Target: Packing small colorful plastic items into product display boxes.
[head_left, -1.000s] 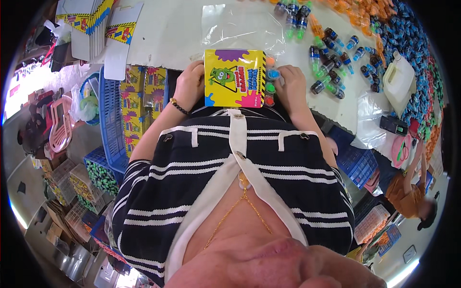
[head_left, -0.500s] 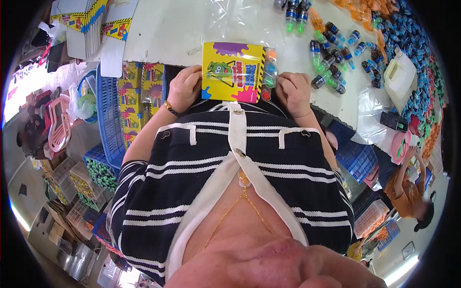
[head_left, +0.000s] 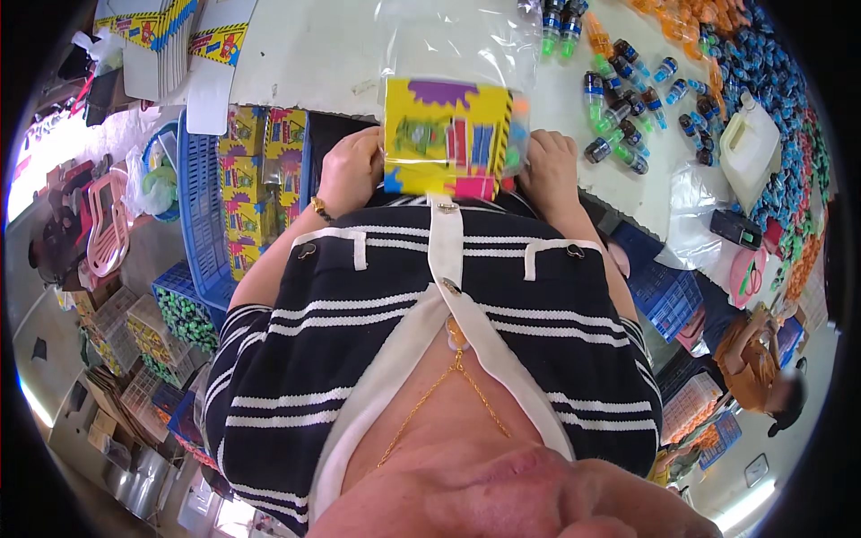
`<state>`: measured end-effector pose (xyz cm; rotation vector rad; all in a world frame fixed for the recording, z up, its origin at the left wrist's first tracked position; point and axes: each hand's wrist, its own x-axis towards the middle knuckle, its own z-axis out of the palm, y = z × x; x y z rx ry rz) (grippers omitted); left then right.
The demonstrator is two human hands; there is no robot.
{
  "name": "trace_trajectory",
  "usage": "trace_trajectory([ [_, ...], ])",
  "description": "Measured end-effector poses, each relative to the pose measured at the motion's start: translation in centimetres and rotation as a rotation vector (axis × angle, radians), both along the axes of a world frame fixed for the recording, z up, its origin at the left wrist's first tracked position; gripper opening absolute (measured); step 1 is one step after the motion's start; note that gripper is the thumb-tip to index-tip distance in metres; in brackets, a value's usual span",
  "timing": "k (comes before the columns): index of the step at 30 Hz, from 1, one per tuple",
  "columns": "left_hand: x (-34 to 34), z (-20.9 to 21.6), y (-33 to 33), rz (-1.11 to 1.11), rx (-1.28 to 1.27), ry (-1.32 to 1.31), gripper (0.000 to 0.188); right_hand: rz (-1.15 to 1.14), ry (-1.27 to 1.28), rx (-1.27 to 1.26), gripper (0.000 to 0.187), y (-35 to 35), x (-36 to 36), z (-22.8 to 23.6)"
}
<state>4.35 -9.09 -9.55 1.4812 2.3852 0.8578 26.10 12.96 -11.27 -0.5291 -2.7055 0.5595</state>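
A yellow printed display box [head_left: 459,170] with purple, pink and blue splashes is held upright against the near table edge. Around it a clear plastic bag [head_left: 453,45] extends beyond its far side onto the table. My left hand [head_left: 352,168] is closed at the box's left side, fingers curled, pinching the bag. At the right side my right hand [head_left: 550,172] is likewise closed beside the box. Small coloured pieces show blurred along the box's right side. Fingertips of both hands are partly hidden.
Several small bottles with green and blue ends [head_left: 619,112] lie to the right, near a white jug [head_left: 750,143] and a big heap of blue pieces [head_left: 762,54]. A blue crate [head_left: 199,206] with packed yellow boxes stands left. Folded cards [head_left: 161,63] lie far left. A person in brown [head_left: 749,372] works at right.
The bagged box has tilted slightly and is blurred by motion. The bag's loose part has lifted and puffed out at the far side. Both hands stay at its sides, shifted a little.
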Motion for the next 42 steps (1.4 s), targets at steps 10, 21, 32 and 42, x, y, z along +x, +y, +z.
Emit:
trace_trajectory([
  [10, 0.8, 0.3, -2.5, -0.056, -0.093, -0.028, 0.021, 0.117, -0.176, -0.095, 0.019, -0.9, 1.1, 0.9],
  [21, -4.0, 3.1, -2.2, -0.35, -0.706, -0.717, 0.027, 0.049, -0.199, -0.126, 0.022, -1.4, 1.1, 2.0],
  [32, -0.4, -0.2, 1.7, 0.578, 0.31, -1.46, 0.07, 0.151, -0.208, -0.145, 0.032, -0.9, -3.2, -1.8],
  [42, 0.8, -0.3, -10.1, 0.725, 0.87, -1.664, 0.057, 0.456, -0.121, -0.402, 0.061, -3.6, -7.3, 3.0],
])
